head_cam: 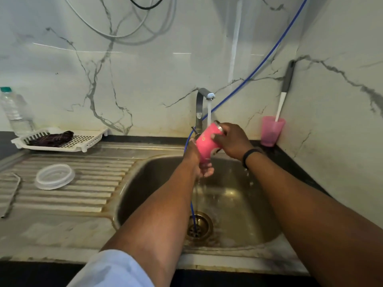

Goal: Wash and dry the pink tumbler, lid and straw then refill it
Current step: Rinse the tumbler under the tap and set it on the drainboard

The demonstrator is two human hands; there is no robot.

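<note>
- The pink cylindrical tumbler (206, 141) is tilted under the running steel tap (204, 100), over the steel sink (238, 204).
- The left hand (202, 164) has its fingers curled round the base; the right hand (232, 140) grips the rim end.
- The clear round plastic lid (55, 176) and thin metal straw (12, 195) lie on the draining board, toward the sink's left edge.
- Judging by this, washing is under way; drying and refilling remain.

Home kitchen: steel sink (238, 204) with ribbed drainboard (72, 183), running tap (204, 100), marble-look wall tiles (124, 69), white dish rack (87, 139) far left on the desk.
</note>
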